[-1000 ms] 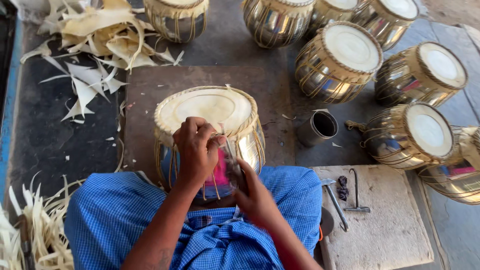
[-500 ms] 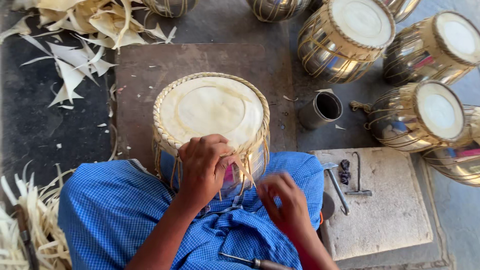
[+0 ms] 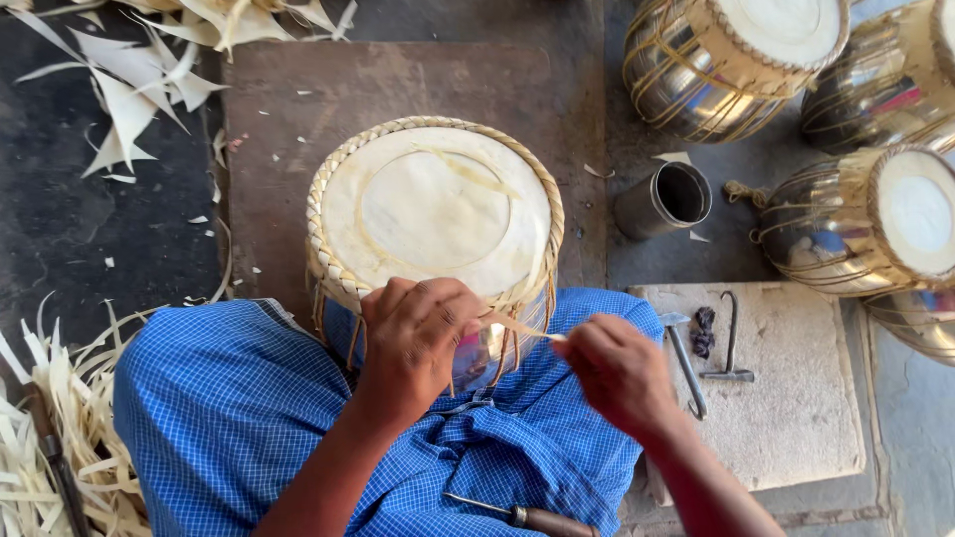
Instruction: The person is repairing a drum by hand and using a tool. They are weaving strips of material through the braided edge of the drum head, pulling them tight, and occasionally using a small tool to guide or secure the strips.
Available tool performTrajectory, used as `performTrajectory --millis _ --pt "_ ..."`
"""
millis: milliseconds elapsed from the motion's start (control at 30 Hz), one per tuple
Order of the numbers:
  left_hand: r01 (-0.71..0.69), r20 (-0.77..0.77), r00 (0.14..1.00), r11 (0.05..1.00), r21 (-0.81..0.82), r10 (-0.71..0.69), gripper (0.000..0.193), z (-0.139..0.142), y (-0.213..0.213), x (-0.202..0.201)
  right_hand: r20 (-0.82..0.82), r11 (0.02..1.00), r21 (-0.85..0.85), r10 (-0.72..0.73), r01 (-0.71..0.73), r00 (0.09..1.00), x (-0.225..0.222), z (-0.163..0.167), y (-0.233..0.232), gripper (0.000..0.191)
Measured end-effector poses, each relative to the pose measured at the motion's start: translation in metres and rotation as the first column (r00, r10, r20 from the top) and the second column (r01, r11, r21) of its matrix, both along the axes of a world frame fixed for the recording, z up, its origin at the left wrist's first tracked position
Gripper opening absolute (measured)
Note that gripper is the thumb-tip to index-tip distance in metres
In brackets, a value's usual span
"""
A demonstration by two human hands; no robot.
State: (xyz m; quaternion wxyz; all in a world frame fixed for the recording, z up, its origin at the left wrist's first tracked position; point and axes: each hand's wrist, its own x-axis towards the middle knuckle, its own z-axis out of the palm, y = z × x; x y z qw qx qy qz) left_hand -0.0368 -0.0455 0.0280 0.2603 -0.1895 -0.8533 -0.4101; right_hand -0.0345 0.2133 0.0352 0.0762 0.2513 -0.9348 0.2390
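Drum [image 3: 435, 204] stood between my knees; left hand [image 3: 415, 333] clasped its near rim; right hand [image 3: 617, 370] pinched strap [image 3: 522, 327] just beside it.

The drum [image 3: 435, 214] stands on a board [image 3: 298, 109] before the person's lap, with cut strips [image 3: 119, 89] to its left, a metal cup [image 3: 665, 201] to its right, more drums [image 3: 731, 60] beyond that, and a stone slab [image 3: 796, 408] bearing a hammer [image 3: 684, 360] at right.
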Motion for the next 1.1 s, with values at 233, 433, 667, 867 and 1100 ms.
performTrajectory --millis 233,433,667,867,1100 --pt "-0.035 0.042 0.998 0.997 -0.072 0.038 0.039 0.003 -0.004 -0.009 0.203 0.979 -0.198 -0.016 0.057 0.979 0.027 -0.047 -0.042 0.029" --pt "0.025 0.082 0.997 0.989 -0.145 -0.013 0.044 0.022 -0.006 -0.007 0.467 0.994 -0.112 0.071 -0.021 0.881 0.064 -0.052 0.008 0.037" --pt "-0.175 0.046 0.982 0.973 -0.153 0.184 0.012 0.024 0.016 -0.006 0.683 0.933 0.097 0.190 -0.346 0.706 0.171 -0.099 0.049 0.043" --pt "-0.176 0.001 0.984 0.981 -0.084 0.177 0.015 0.011 0.012 -0.024 0.914 0.942 -0.304 0.246 0.143 0.324 0.159 -0.066 0.088 0.031" --pt "-0.130 -0.147 0.982 0.989 -0.075 0.118 0.025 -0.007 -0.014 -0.065 0.626 0.714 -0.585 0.098 0.383 0.774 0.083 -0.009 0.028 0.053"
